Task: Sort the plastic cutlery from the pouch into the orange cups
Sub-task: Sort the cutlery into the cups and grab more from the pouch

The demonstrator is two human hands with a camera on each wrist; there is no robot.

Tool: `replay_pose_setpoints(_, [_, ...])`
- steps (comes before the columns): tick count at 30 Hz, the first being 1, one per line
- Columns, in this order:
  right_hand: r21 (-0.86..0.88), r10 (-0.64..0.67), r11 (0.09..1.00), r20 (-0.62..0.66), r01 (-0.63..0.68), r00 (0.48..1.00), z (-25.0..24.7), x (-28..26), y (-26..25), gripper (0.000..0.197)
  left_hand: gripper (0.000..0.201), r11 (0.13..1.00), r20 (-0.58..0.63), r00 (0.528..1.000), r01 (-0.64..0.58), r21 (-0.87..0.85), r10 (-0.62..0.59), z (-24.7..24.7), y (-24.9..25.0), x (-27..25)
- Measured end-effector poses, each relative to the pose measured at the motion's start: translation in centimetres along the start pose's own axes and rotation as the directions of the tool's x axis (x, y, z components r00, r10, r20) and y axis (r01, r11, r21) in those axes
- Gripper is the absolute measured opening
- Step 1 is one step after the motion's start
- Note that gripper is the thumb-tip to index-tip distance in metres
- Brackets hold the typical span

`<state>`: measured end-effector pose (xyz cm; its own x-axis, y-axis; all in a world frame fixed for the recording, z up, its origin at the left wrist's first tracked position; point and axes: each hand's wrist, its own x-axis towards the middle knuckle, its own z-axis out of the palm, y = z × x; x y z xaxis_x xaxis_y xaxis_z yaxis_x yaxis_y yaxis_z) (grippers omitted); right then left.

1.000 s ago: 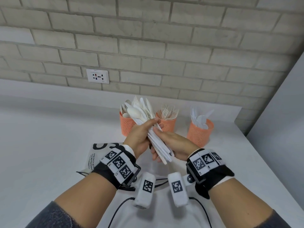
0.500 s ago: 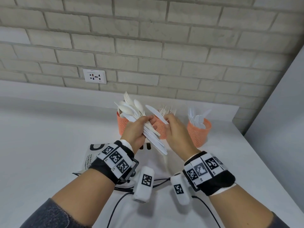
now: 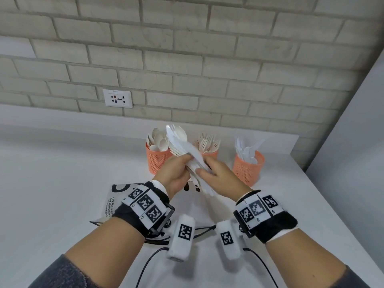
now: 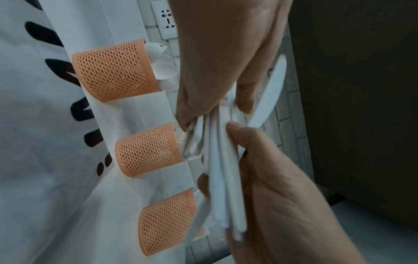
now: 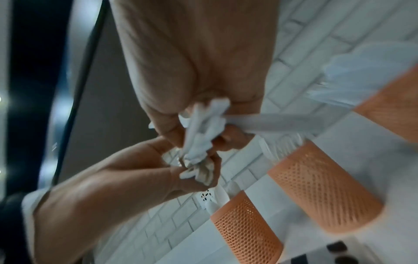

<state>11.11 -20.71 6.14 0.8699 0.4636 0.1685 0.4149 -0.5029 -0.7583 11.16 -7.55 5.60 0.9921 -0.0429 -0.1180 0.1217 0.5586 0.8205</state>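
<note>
I see three orange mesh cups with a perforated diamond pattern, holding white cutlery. At seven o'clock from them lies a white pouch with black lettering. My wristbands are black, carrying black-and-white square markers. The brick wall is pale grey-beige.
</note>
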Motion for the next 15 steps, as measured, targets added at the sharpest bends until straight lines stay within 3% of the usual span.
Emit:
replay_pose_setpoints(3, [0.379, 0.122, 0.915, 0.076, -0.141, 0.990, -0.2, -0.2, 0.8, 0.030, 0.025, 1.000, 0.070, 0.997, 0.009, 0.010, -0.010, 0.1, 0.1, -0.3])
replay_pose_setpoints(6, [0.572, 0.159, 0.797, 0.113, -0.195, 0.981, -0.7, -0.4, 1.1, 0.032, 0.032, 0.998, 0.102, 0.994, 0.027, 0.050, -0.032, 0.5, 0.1, -0.4])
replay_pose_setpoints(15, [0.610, 0.173, 0.765, 0.116, -0.207, 0.978, -1.2, -0.5, 1.8, 0.029, 0.032, 0.989, 0.154, 0.987, 0.033, 0.144, -0.055, 0.7, -0.3, 0.3])
